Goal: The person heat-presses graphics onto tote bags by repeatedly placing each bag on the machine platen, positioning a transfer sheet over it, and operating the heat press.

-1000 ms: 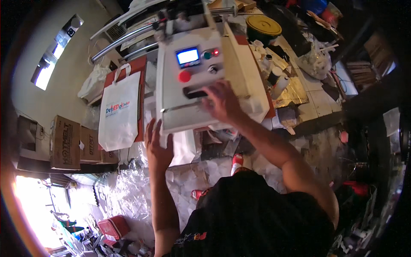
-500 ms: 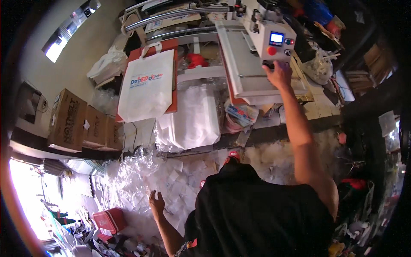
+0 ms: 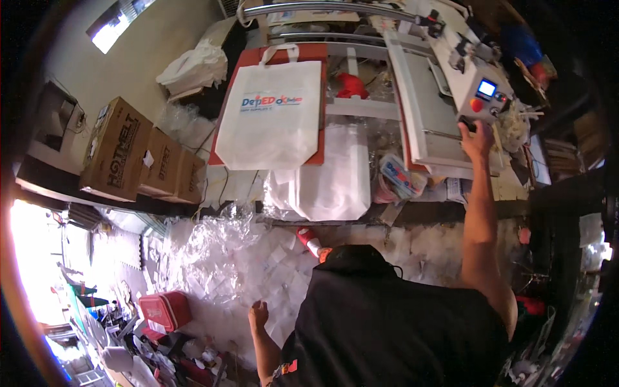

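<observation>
My right hand [image 3: 477, 138] is closed around the black handle [image 3: 466, 122] at the front of a heat press head [image 3: 476, 80]. That head carries a small lit screen, a red button and knobs. Below it, the wide flat plate [image 3: 422, 109] covers the right-hand bed. To the left, a white tote bag [image 3: 267, 138] printed in blue and red lies flat on a reddish-brown pad [image 3: 316, 53], its handles toward the far side. My left hand [image 3: 258, 315] hangs low near my body, fingers curled, with nothing visible in it.
More white bags [image 3: 332, 184] hang at the table's front edge. Metal rails [image 3: 322, 8] run across the back. Cardboard boxes [image 3: 119, 148] stand at left. Clear plastic sheeting [image 3: 219, 251] and pale scraps cover the floor beside a red cooler box [image 3: 165, 311].
The view has shifted left, so the table appears farther right. My left hand's fingers have curled in from a spread pose. My right hand stays on the press handle.
</observation>
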Tool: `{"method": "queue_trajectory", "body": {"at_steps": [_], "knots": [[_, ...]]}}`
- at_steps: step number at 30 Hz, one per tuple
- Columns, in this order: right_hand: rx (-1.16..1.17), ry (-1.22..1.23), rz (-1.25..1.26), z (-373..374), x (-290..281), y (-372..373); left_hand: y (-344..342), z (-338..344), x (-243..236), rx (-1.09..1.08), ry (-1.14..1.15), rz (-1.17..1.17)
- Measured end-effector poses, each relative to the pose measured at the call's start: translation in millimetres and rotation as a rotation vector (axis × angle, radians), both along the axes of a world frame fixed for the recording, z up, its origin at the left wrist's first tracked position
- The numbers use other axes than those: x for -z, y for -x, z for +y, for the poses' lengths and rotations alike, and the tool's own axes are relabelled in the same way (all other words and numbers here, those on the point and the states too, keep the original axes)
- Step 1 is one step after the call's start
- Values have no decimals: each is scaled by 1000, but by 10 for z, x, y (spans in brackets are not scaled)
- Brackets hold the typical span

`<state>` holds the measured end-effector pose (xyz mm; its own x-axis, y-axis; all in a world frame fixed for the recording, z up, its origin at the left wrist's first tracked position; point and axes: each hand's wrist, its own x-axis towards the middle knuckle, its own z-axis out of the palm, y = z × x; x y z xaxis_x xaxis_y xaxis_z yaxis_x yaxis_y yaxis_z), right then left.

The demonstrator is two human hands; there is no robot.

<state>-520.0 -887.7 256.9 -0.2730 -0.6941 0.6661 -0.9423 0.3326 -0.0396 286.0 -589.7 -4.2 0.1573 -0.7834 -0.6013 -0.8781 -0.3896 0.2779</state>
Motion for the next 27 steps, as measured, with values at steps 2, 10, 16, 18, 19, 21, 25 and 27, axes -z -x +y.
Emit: {"method": "queue_trajectory", "body": {"at_steps": [2,10,16,18,19,21,25,27], "knots": [[16,-2,-208,-209,-36,-311,-625,299,519,65,160,-48],[-219,340,-105,-1023,235,-1995,-847,-639,-176,-216,148,-27],[-567,-57,-525,-2731,842,-3557,-1047,-868,-359,-376,87,40],[-560,-102,-441,-3188,1082,-3867,-1338,-713,-145,-256,120,69],[-538,-104,-428,-3298,1184,-3831,-1261,-847,-226,-266,7,63],[-296,-401,-389,-3477,1294,-4021,-1133,-795,-434,-457,3,73],[-215,-412,-460,-3534,1259,-4164,-1450,-677,-262,-404,-190,50],[-155,-428,-591,-3547,1204,-4222,-1639,-651,-164,-386,-177,69]]}}
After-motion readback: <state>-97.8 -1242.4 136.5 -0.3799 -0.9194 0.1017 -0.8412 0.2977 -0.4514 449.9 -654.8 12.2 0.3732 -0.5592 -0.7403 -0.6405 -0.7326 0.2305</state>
